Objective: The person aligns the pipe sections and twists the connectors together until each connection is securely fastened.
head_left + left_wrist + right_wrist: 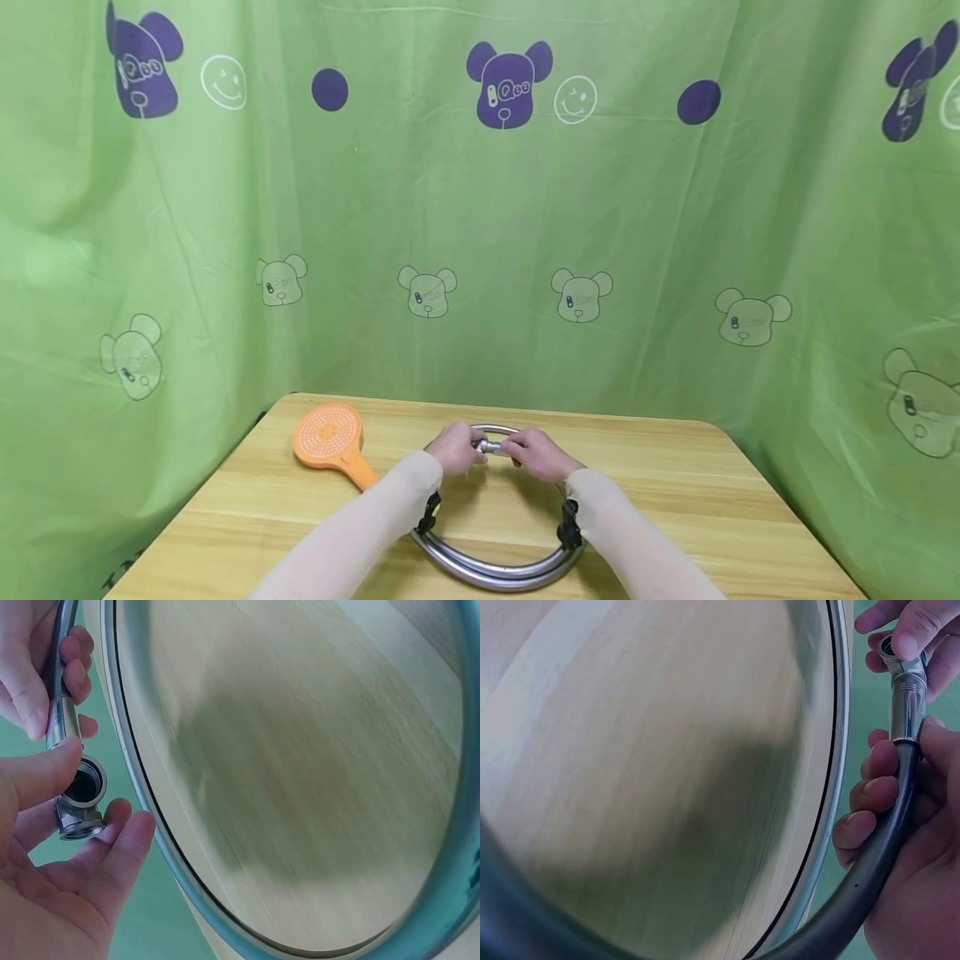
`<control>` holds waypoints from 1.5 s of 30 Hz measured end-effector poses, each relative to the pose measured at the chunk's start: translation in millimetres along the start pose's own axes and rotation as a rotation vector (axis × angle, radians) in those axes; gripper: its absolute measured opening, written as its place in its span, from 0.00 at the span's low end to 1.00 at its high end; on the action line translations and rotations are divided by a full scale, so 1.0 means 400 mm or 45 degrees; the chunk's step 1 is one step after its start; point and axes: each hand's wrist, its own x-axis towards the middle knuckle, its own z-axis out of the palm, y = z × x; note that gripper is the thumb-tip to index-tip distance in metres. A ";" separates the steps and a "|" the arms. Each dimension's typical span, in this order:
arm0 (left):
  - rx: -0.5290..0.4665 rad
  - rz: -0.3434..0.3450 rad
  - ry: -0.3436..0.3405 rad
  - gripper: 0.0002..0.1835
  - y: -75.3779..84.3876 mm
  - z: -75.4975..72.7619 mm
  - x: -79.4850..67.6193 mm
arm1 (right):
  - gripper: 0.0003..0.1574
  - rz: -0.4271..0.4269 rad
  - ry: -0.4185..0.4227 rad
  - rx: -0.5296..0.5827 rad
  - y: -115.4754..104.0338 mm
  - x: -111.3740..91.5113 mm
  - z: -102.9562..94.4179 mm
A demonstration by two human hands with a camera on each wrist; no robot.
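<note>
My left hand pinches a small chrome tee fitting between thumb and fingers; one round threaded opening faces the left wrist camera. The smooth metal end of a grey shower hose meets this fitting in line. Curled around the hose just behind that end are the fingers of my right hand. The rest of the shower hose loops in a wide ring towards the near side of the table. How far the end sits on the fitting's thread, I cannot tell.
An orange shower head lies face up at the table's left, its handle partly hidden by my left sleeve. The wooden table has rounded far corners. Green printed curtains hang behind and on both sides.
</note>
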 end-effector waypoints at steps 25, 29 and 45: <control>-0.003 -0.005 0.009 0.06 -0.005 0.002 -0.002 | 0.22 0.015 -0.010 -0.009 0.001 0.000 0.007; 0.000 -0.010 0.004 0.06 -0.005 0.005 0.001 | 0.22 0.048 0.009 0.004 -0.001 0.000 0.010; -0.018 -0.008 0.005 0.06 -0.008 0.004 0.004 | 0.08 0.075 0.032 0.090 -0.005 -0.003 0.001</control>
